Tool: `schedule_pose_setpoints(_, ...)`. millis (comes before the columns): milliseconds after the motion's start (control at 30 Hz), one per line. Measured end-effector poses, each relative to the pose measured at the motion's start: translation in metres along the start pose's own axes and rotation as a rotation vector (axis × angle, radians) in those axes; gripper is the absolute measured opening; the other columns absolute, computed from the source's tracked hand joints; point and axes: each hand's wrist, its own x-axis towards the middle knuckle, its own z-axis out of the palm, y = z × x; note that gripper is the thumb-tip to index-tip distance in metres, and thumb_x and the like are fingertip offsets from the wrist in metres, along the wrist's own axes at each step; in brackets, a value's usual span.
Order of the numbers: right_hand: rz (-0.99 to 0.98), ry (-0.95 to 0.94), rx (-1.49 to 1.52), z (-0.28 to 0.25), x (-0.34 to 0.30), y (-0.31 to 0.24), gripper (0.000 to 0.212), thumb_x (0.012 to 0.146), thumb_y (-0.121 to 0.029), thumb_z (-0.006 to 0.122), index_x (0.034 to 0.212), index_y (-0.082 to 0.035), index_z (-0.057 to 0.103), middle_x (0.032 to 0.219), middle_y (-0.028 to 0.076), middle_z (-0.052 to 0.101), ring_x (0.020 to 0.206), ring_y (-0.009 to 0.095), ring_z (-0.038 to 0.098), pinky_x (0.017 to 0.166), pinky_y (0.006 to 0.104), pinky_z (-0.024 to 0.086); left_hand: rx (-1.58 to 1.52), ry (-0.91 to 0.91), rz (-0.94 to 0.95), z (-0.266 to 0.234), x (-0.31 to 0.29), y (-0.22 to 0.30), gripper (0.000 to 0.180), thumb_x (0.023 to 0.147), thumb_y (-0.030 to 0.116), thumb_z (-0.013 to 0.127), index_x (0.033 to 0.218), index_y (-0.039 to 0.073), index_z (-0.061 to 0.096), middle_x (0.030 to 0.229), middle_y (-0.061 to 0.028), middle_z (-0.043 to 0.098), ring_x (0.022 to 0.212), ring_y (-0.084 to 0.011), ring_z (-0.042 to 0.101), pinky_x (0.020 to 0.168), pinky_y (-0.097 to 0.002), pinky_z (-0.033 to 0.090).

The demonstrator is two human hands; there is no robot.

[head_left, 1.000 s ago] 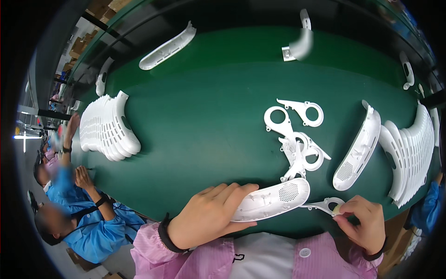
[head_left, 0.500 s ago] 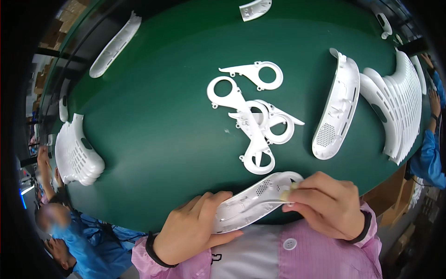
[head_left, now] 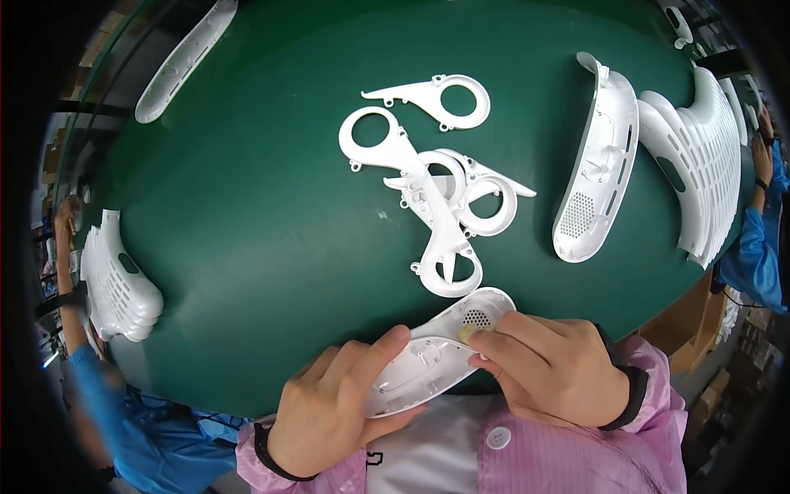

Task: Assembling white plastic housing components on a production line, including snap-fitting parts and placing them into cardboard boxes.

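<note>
My left hand is closed around the left end of a hollow white plastic shell, its inner side facing up at the table's near edge. At the shell's right end, my right hand pinches the edge of a white ring-shaped part with a tail, which lies in the shell around its perforated patch. Yellowish covers show on the right fingertips, and the fingers partly hide the ring. Just beyond the shell lies an overlapping group of similar white ring parts, with a separate ring part farther off.
Another white shell lies inner side up to the right, beside a nested stack of shells. A smaller stack stands at the left, and a single shell at the far left. Co-workers in blue sleeves are at both sides.
Both hands and the shell have shifted slightly left, and the shell has turned. The right fingers have moved from its end to the ring part's inner edge. The view has shifted too.
</note>
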Motion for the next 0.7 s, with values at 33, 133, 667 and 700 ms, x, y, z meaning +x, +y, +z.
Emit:
schedule_pose_setpoints(33, -0.025, -0.037, 0.059, 0.000, 0.002, 0.003, 0.031, 0.073, -0.013, 0.083, 0.100, -0.003, 0.069, 0.083, 0.004, 0.060, 0.060, 0.019, 0.062, 0.049, 0.0301, 0.048, 0.019, 0.004, -0.001, 0.001, 0.000, -0.001, 0.079, 0.076, 0.036, 0.083, 0.144, 0.012, 0.050, 0.089, -0.0076, 0.057, 0.070, -0.0253, 0.062, 0.063, -0.0351, 0.055)
schedule_pose_setpoints(133, -0.024, -0.073, 0.217, -0.003, 0.004, 0.016, 0.036, 0.076, -0.022, 0.084, 0.102, -0.002, 0.069, 0.091, 0.006, 0.064, 0.064, 0.021, 0.064, 0.054, 0.0312, 0.051, 0.069, -0.010, 0.012, 0.002, -0.001, -0.003, 0.073, 0.075, 0.035, 0.083, 0.140, 0.016, 0.056, 0.092, -0.0067, 0.056, 0.071, -0.0238, 0.062, 0.062, -0.0338, 0.055)
schedule_pose_setpoints(667, -0.020, -0.279, 0.151, -0.018, 0.013, 0.008, 0.034, 0.076, -0.026, 0.079, 0.096, -0.003, 0.064, 0.092, 0.005, 0.061, 0.080, 0.024, 0.062, 0.070, 0.0346, 0.053, 0.099, 0.025, -0.012, 0.007, -0.007, 0.006, 0.057, 0.073, 0.035, 0.083, 0.126, 0.021, 0.069, 0.094, -0.0038, 0.056, 0.070, -0.0189, 0.061, 0.060, -0.0314, 0.054)
schedule_pose_setpoints(700, 0.038, -0.204, 0.147, -0.013, 0.013, 0.005, 0.032, 0.077, -0.025, 0.079, 0.095, -0.004, 0.063, 0.090, 0.005, 0.062, 0.077, 0.023, 0.062, 0.067, 0.0343, 0.052, 0.110, 0.023, -0.020, 0.008, -0.007, 0.006, 0.057, 0.074, 0.035, 0.083, 0.127, 0.021, 0.068, 0.093, -0.0036, 0.056, 0.070, -0.0190, 0.061, 0.061, -0.0314, 0.054)
